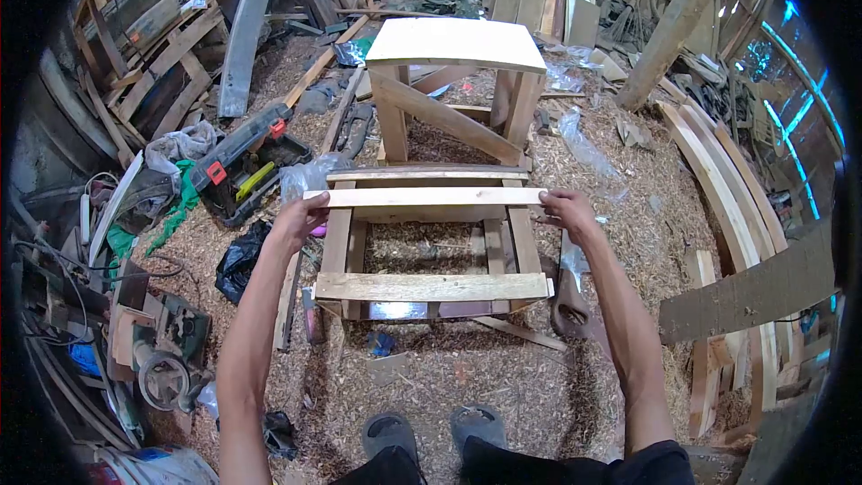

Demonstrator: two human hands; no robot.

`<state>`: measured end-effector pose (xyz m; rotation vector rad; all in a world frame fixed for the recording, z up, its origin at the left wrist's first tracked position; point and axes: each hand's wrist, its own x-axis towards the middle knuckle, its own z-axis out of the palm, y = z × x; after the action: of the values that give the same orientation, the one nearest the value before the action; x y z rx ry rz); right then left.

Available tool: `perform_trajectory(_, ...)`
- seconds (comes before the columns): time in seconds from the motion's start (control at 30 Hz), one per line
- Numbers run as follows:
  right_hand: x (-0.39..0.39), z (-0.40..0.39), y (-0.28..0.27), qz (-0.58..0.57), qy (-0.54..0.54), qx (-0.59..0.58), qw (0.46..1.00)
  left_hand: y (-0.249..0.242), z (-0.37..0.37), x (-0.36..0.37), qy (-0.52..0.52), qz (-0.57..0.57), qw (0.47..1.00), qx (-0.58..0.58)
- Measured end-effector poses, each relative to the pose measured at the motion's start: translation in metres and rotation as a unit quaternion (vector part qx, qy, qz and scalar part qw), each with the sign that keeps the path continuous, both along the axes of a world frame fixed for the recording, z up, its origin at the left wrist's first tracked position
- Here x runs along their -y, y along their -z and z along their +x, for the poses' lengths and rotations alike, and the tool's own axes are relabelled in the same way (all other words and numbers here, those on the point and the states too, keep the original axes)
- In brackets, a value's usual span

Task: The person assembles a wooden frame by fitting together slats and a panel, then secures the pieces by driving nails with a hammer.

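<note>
Two hands, yours: left hand and right hand grip the slat ends over the wooden frame.

Both arms bare, extended forward from bottom of frame toward centre. Left hand at centre-left, fingers curled in a grip, thumb toward the body. Right hand at centre-right, same level, fingers likewise closed. Forearms converge slightly upward; elbows nearly straight.
</note>
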<state>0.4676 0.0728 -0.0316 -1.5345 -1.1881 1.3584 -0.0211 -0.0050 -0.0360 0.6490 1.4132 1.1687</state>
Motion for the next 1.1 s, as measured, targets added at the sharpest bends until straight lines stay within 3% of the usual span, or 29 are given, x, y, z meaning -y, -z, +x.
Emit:
perform_trajectory(0.13,-0.008,-0.01,-0.009,0.009,0.002,-0.031,0.999,-0.003,0.003,-0.011,-0.072,0.034,0.996,0.048)
perform_trajectory(0.33,-0.03,-0.018,-0.01,0.044,0.047,-0.023,0.998,0.007,-0.009,-0.036,-0.091,0.05,0.993,0.062)
perform_trajectory(0.4,-0.035,-0.019,-0.01,0.067,0.049,-0.01,0.997,0.03,-0.021,-0.054,-0.103,0.053,0.993,0.009)
perform_trajectory(0.43,-0.036,-0.021,-0.01,0.07,0.054,-0.004,0.996,0.003,-0.003,-0.045,-0.142,0.037,0.989,-0.021)
perform_trajectory(0.97,-0.039,-0.027,-0.008,0.04,0.041,0.051,0.997,0.003,-0.011,-0.054,-0.113,0.031,0.992,-0.04)
perform_trajectory(1.1,-0.036,-0.018,-0.006,0.038,0.021,0.04,0.998,-0.011,-0.012,-0.029,-0.111,0.019,0.994,0.017)
